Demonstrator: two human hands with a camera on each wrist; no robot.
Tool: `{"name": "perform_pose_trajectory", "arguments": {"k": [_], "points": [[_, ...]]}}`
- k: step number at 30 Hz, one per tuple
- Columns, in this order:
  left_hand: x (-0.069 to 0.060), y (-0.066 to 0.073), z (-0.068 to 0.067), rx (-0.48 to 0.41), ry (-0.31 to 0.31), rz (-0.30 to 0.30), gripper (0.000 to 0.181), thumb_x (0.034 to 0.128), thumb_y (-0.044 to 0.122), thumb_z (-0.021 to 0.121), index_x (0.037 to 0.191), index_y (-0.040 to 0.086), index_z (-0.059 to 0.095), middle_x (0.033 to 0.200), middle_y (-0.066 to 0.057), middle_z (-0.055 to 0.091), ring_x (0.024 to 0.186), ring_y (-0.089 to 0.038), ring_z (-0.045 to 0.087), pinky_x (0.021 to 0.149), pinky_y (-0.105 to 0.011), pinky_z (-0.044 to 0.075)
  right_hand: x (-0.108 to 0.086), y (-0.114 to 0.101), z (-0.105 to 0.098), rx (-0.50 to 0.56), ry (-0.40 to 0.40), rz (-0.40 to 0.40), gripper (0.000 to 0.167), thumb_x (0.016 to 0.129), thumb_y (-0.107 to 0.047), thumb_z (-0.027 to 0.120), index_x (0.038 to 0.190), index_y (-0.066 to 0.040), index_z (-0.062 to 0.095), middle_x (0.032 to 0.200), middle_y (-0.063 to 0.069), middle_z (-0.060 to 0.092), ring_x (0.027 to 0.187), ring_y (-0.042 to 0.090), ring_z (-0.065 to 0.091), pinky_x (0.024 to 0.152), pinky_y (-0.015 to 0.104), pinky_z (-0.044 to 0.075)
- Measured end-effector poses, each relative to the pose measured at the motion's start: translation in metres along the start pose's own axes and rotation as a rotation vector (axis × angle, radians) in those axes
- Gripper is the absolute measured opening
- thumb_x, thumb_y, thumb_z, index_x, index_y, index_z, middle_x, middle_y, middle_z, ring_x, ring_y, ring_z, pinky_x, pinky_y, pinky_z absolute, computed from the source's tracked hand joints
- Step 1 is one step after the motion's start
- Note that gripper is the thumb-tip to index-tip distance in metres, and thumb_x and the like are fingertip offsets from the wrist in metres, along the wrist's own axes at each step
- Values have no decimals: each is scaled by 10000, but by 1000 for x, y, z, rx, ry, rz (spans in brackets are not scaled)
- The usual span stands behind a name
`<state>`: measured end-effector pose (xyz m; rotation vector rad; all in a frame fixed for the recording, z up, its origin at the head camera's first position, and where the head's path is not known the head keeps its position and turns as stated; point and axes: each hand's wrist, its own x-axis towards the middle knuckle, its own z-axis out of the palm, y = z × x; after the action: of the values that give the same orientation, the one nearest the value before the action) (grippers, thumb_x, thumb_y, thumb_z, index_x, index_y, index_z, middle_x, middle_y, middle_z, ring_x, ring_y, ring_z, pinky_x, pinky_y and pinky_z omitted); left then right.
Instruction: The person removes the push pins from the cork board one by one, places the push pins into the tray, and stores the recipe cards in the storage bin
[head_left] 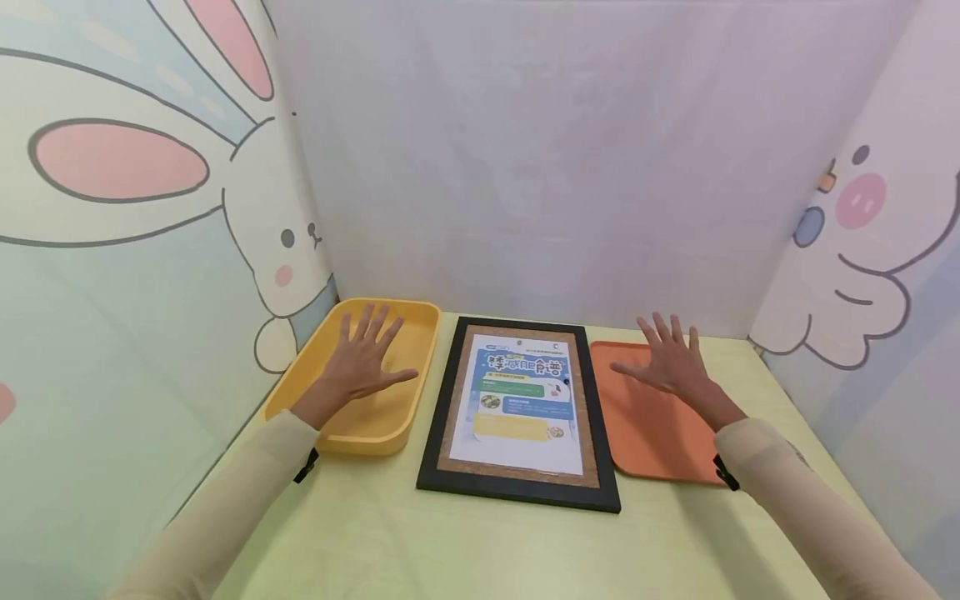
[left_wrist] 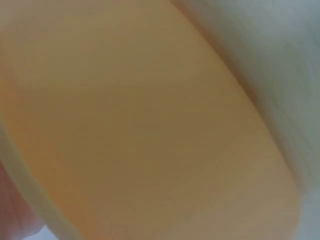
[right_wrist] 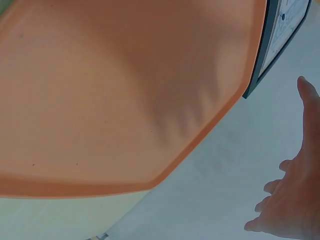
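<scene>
Spread wide in the head view, the left hand [head_left: 362, 364] hovers over a yellow tray [head_left: 408, 350] and holds nothing. The right hand [head_left: 671, 362] has its fingers splayed above an orange tray [head_left: 645, 425], also holding nothing. Between the trays lies a black-framed board [head_left: 517, 492] with a printed sheet [head_left: 525, 400] on it. The left wrist view is filled by the yellow tray [left_wrist: 150, 125], with a blurred bit of the left hand [left_wrist: 15, 210] at lower left. At the right edge of the right wrist view, the right hand [right_wrist: 300, 185] appears beside the orange tray [right_wrist: 100, 100].
A pale table [head_left: 420, 542] carries both trays and the frame. A light curtain [head_left: 525, 150] rises behind them. Walls with a cartoon rabbit [head_left: 270, 225] on the left and a cartoon pig [head_left: 862, 283] on the right close in the sides.
</scene>
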<state>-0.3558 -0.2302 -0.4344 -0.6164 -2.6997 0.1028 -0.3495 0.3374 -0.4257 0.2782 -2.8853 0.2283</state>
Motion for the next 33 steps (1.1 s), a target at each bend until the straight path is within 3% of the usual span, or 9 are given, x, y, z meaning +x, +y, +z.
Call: {"name": "perform_pose_trajectory", "arguments": {"k": [16,24,33], "points": [[10,17,4,-56,0,-17,1077,856,826,555,1651,148,295,1724,-184,143,1578,-438,93,1206,-707,26,8,-18,4,36,-45,8,1116,875,-687,678,1636,-10,221,1674,330,124,1519,591,33,1159,766,-20],[19,29,1,-70,-24,-4,1072,872,816,542,1658,141,268,1724,-190,135,1585,-427,42,1211,-698,22,14,-27,3,27,-43,-6,1098,881,-646,698,1639,-15,216,1683,319,105,1523,585,26,1173,743,-38],[25,43,5,-58,-34,16,1074,869,829,530,1657,146,273,1727,-179,134,1583,-424,69,1217,-686,20,19,-40,6,27,-40,-7,1096,875,-638,711,1641,-26,222,1689,307,99,1533,567,30,1184,725,-48]]}}
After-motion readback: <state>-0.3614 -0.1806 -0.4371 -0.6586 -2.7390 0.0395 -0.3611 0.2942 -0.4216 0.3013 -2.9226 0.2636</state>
